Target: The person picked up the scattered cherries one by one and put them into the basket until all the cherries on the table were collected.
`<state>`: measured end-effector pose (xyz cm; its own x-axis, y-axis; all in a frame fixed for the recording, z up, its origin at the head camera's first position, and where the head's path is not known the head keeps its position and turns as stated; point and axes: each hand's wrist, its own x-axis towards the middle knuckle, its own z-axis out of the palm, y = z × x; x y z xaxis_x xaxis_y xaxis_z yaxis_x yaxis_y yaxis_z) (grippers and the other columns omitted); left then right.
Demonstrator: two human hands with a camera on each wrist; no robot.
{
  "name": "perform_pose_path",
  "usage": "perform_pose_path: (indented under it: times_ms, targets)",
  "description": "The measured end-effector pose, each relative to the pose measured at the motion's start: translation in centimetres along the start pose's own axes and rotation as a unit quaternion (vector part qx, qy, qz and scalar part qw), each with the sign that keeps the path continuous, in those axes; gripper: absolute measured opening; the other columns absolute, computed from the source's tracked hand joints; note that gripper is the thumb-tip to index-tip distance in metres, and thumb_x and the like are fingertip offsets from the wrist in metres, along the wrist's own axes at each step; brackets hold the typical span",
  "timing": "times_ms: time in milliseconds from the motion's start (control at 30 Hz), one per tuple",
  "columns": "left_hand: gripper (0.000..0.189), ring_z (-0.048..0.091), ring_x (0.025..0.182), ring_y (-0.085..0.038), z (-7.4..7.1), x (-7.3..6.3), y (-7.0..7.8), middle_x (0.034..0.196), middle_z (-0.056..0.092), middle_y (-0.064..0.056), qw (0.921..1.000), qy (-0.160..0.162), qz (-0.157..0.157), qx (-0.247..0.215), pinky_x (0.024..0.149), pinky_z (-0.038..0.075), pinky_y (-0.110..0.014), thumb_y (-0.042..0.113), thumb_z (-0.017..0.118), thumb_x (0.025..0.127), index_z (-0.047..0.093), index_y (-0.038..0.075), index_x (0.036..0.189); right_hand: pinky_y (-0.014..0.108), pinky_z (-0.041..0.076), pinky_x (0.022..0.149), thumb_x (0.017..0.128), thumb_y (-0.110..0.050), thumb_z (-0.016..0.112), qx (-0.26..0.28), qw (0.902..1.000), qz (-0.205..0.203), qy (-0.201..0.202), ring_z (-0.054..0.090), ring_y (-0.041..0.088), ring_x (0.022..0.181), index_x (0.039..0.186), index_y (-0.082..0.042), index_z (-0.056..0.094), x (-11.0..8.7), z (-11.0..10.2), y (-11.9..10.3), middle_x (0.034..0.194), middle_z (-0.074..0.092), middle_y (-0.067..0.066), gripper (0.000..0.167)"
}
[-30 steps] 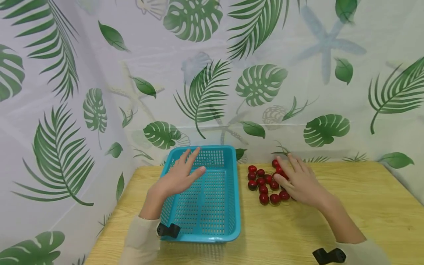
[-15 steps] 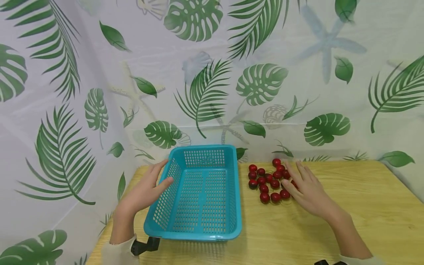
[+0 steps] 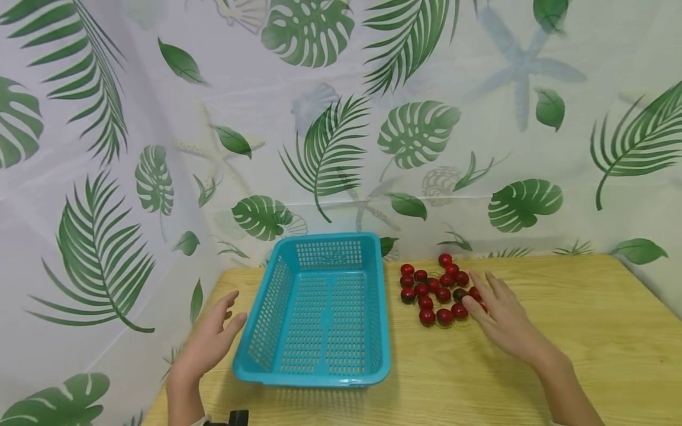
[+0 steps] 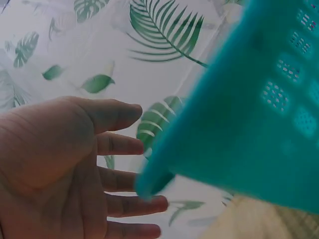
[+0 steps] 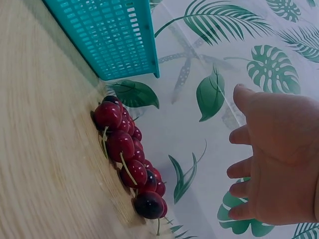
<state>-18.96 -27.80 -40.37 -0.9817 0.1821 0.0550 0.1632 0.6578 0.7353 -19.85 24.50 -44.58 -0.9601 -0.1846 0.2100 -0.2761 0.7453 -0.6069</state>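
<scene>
A blue perforated plastic basket point(image 3: 326, 383) sits on the table with nothing inside it. My left hand point(image 3: 210, 340) hovers just left of the basket, fingers spread and holding nothing; the left wrist view shows its palm point(image 4: 55, 164) beside the basket's rim point(image 4: 164, 174). Right of the basket lies a loose group of dark red cherries point(image 3: 443, 294), several with green stems. Over the right edge of that group is my right hand point(image 3: 503, 319), its fingers extended and nothing in them. In the right wrist view the cherries point(image 5: 120, 144) and the hand point(image 5: 279, 154) appear apart.
The wooden table point(image 3: 586, 331) extends to the right of the cherries and in front of the basket. A white sheet point(image 3: 341, 148) printed with leaves and starfish hangs directly behind the table and along its left side.
My left hand has moved from over the basket leftward and down to outside it. The basket's near-left corner shifted left early on. My right hand drifted slightly right, uncovering more cherries.
</scene>
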Motion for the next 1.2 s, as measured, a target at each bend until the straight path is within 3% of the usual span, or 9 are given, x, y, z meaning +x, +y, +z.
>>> perform_pose_path:
  times_ms: [300,467,533,633,800,933,1200]
  targets:
    - [0.059,0.028,0.143,-0.045,1.8,0.0,-3.4,0.158,0.028,-0.025,0.9943,-0.042,-0.072,-0.065,0.11,0.029,-0.06,0.031,0.039,0.108,0.024,0.0,0.155,0.081,0.014,0.096,0.106,-0.038,0.039,0.001,0.9998,0.017,-0.002,0.012,0.066,0.135,0.156,0.001,0.02,-0.9,-0.2,0.9,0.152,0.013,0.043,0.066]
    - [0.052,0.042,0.136,-0.039,3.0,0.7,-4.6,0.153,0.039,-0.021,0.9893,-0.028,-0.072,-0.123,0.105,0.04,-0.052,0.028,0.037,0.108,0.034,0.001,0.153,0.082,0.014,0.094,0.106,-0.039,0.038,0.003,0.9997,0.025,-0.005,0.012,0.066,0.136,0.157,-0.001,0.018,-1.0,-0.3,1.2,0.153,0.013,0.042,0.066]
    - [0.052,0.041,0.137,-0.038,3.3,1.0,-4.9,0.154,0.039,-0.02,0.9859,-0.025,-0.067,-0.151,0.106,0.039,-0.05,0.03,0.035,0.108,0.034,0.003,0.153,0.082,0.014,0.094,0.106,-0.039,0.038,0.004,0.9997,0.025,-0.004,0.012,0.066,0.136,0.157,-0.001,0.018,-0.9,-0.4,1.3,0.153,0.013,0.041,0.066]
    - [0.055,0.031,0.143,-0.039,3.9,1.5,-5.4,0.159,0.029,-0.018,0.978,-0.034,-0.063,-0.196,0.109,0.034,-0.051,0.036,0.033,0.108,0.028,0.009,0.157,0.083,0.014,0.093,0.106,-0.039,0.037,0.004,0.9996,0.027,-0.005,0.011,0.066,0.136,0.158,-0.001,0.017,-0.8,-0.4,1.3,0.153,0.013,0.041,0.067]
    - [0.059,0.01,0.148,-0.042,4.7,2.0,-5.9,0.167,0.002,-0.012,0.9544,-0.067,-0.056,-0.285,0.11,0.026,-0.054,0.039,0.028,0.108,0.008,0.022,0.161,0.084,0.014,0.091,0.106,-0.04,0.037,0.007,0.9996,0.028,-0.008,0.012,0.066,0.135,0.159,-0.005,0.016,-0.7,-0.4,1.1,0.154,0.012,0.041,0.066]
    - [0.061,0.001,0.149,-0.041,5.1,2.1,-6.1,0.167,-0.009,-0.004,0.9378,-0.071,-0.069,-0.333,0.109,0.023,-0.057,0.042,0.027,0.107,0.001,0.031,0.161,0.084,0.015,0.091,0.106,-0.039,0.038,0.011,0.9996,0.026,-0.006,0.012,0.066,0.136,0.159,-0.008,0.015,-0.4,-0.4,1.2,0.155,0.011,0.04,0.066]
    - [0.061,-0.014,0.15,-0.034,5.7,2.7,-6.2,0.167,-0.012,0.002,0.9266,-0.07,-0.055,-0.365,0.113,0.004,-0.061,0.04,0.025,0.107,-0.002,0.03,0.161,0.086,0.016,0.088,0.106,-0.039,0.037,0.008,0.9996,0.025,-0.004,0.013,0.067,0.134,0.16,-0.009,0.014,-0.4,-0.7,1.5,0.154,0.012,0.041,0.065]
